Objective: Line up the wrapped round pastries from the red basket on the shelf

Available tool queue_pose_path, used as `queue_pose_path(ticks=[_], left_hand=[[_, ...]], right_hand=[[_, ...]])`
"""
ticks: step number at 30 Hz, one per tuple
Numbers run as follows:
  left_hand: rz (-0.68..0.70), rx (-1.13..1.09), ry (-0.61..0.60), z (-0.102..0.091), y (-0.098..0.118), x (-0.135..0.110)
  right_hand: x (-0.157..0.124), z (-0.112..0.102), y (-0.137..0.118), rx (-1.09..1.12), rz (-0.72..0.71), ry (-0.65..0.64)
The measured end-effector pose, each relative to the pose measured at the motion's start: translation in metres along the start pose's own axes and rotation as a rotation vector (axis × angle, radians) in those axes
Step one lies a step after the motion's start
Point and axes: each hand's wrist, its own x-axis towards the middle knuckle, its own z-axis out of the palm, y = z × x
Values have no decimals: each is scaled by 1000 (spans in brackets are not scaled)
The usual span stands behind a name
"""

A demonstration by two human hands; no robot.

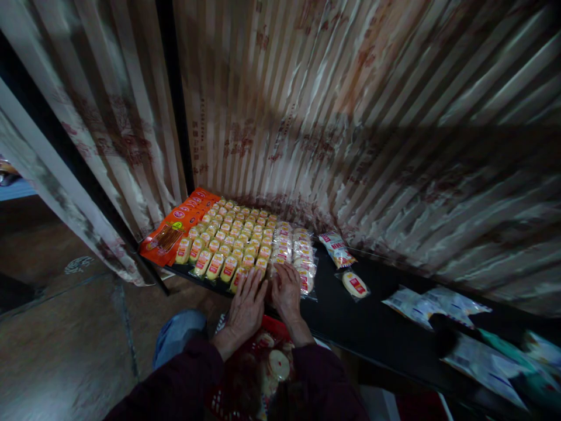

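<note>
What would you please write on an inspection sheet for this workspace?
Surface: black shelf, bare in part between the packets.
Things: yellow packets in rows; clear-wrapped packets beside them on the right.
Clutter: orange bags at the left end; a loose packet; blurred bags at right.
Hands: left hand and right hand at the rows' front; grip unclear.
Cables: nothing seen.
Surroundings: patterned curtain behind; red basket below.
</note>
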Motion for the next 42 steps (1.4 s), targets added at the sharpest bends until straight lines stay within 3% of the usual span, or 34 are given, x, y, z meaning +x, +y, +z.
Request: queue_pose_path(ticks=[6, 12, 20, 26, 36, 42], left_hand=[[-34, 54, 4, 7, -2, -8], [-36, 66, -9, 15, -4, 0], [-133, 17, -9, 9, 0, 18], [-140, -24, -1, 8, 0, 20], [-117, -42, -24, 6, -4, 11], [-123, -16, -9, 11, -6, 13]], right_hand=[[-21, -12, 6, 41, 2, 36], [-43, -15, 8, 36, -17, 56], [-55, -15, 8, 20, -44, 78], [-39, -12, 3, 37, -63, -7], [19, 1, -5, -38, -24, -187], [27, 11, 0, -100, -6, -251]])
